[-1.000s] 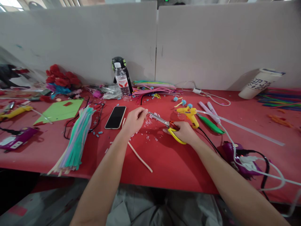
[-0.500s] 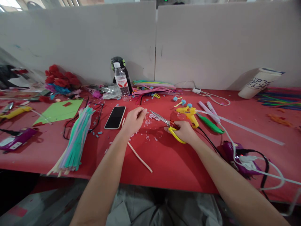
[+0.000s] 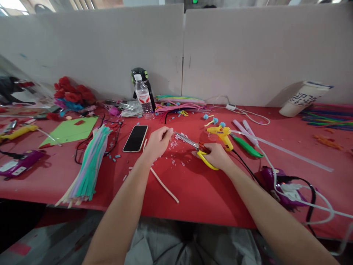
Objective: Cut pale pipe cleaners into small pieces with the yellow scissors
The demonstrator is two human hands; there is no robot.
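My right hand (image 3: pixel 216 156) is closed round the yellow and red handles of a pair of scissors (image 3: pixel 190 141), whose blades look almost together. Their tips reach close to the fingertips of my left hand (image 3: pixel 160 141), which are pinched together; what they hold is too small to make out. A cream pipe cleaner (image 3: pixel 164 186) lies on the table, passing beneath my left wrist. Small pale clippings (image 3: pixel 173 162) are scattered below the blades. To the left of my left hand rests a phone (image 3: pixel 135 138).
A bundle of teal, lilac and cream pipe cleaners (image 3: pixel 89 165) lies left on the red table (image 3: pixel 204 200). Right of the scissors are a yellow glue gun (image 3: pixel 224 138), a green tool (image 3: pixel 248 146) and cables. A water bottle (image 3: pixel 143 98) stands behind; a paper cup (image 3: pixel 303 98) leans at right.
The scissor tips have come slightly nearer to my left fingertips, and the blades have tilted a little. My left hand has barely moved.
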